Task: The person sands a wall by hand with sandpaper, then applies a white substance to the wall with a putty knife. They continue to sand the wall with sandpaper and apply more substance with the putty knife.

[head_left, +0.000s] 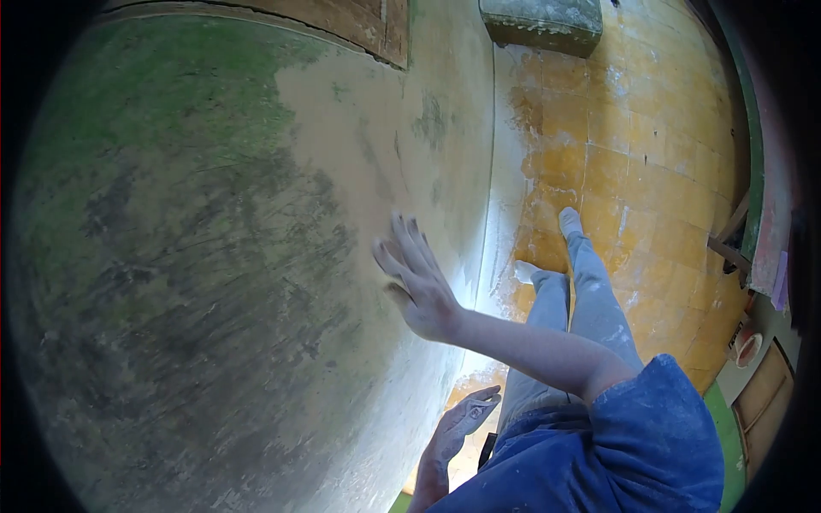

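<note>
My right hand [419, 286] reaches across to the wall [214, 333] on the left, back of the hand towards me. Its fingers are spread and slightly blurred, and it holds nothing that I can see. Whether the palm touches the wall cannot be made out. Around the fingertips lies a smooth beige patch [342, 154] over the green and dark, scuffed paint. Low by my waist, my left hand [466, 423] is loosely cupped, its fingers stretched to the right. Whitish residue coats it, and no tool shows in it.
Worn yellow floor tiles [658, 214] with white smears run along the wall's foot. A grey block [547, 21] stands against the wall ahead. A wooden panel [359, 21] is set in the wall above. At right are a green-edged ledge [754, 171] and a round pinkish container [748, 349].
</note>
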Tool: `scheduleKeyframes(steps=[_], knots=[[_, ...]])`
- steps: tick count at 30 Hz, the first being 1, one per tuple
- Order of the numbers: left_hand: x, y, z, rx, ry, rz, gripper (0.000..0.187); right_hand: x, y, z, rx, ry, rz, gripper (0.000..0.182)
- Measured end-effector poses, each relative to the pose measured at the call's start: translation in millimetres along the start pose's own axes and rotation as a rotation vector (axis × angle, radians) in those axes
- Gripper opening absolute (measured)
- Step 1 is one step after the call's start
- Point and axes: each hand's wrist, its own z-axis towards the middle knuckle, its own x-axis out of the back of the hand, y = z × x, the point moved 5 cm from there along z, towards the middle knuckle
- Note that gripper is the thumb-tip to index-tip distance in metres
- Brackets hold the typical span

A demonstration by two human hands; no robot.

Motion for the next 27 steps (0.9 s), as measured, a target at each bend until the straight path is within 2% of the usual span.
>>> scheduleKeyframes(steps=[4,7,9,13,17,19,21,23,24,26,27], knots=[[9.3,-8.3,-2.2,-0.046,0.025,-0.023,0.048,5.3,3.7,3.2,0.016,-0.066,-0.120,0.066],[5.7,-8.9,-0.4,-0.054,0.028,-0.026,0.049,17.1,-5.2,54.4,0.070,0.005,-0.106,0.060],[-4.3,-3.0,0.3,-0.038,0.026,-0.018,0.048,25.3,-16.8,89.8,0.152,0.165,-0.051,0.061],[-21.6,8.0,-1.0,-0.030,0.031,-0.040,0.047,37.5,-38.2,110.5,0.173,0.261,-0.088,0.059],[-26.3,17.0,-4.5,-0.154,0.015,0.015,0.049,18.2,-24.4,28.4,0.033,0.002,0.014,0.051],[-25.0,20.3,-10.0,-0.193,0.047,0.031,0.048,24.9,-10.0,-13.8,-0.116,-0.176,-0.068,0.045],[-23.2,24.5,-13.4,-0.256,0.076,0.030,0.049,43.0,6.9,-38.9,-0.211,-0.248,0.011,0.040],[-20.6,29.4,-17.4,-0.413,0.082,-0.068,0.050,73.6,0.7,-50.7,-0.408,-0.209,0.014,0.039],[-23.1,31.8,-17.1,-0.449,0.073,-0.085,0.050,85.6,-3.2,-53.0,-0.377,-0.225,-0.008,0.039],[-25.3,31.4,-12.2,-0.425,0.111,-0.516,0.054,106.0,1.6,-51.2,-0.487,-0.271,0.043,0.040],[-28.7,34.3,-8.9,-0.485,0.100,-0.630,0.057,117.7,-0.3,-45.0,-0.489,-0.286,0.046,0.040]])
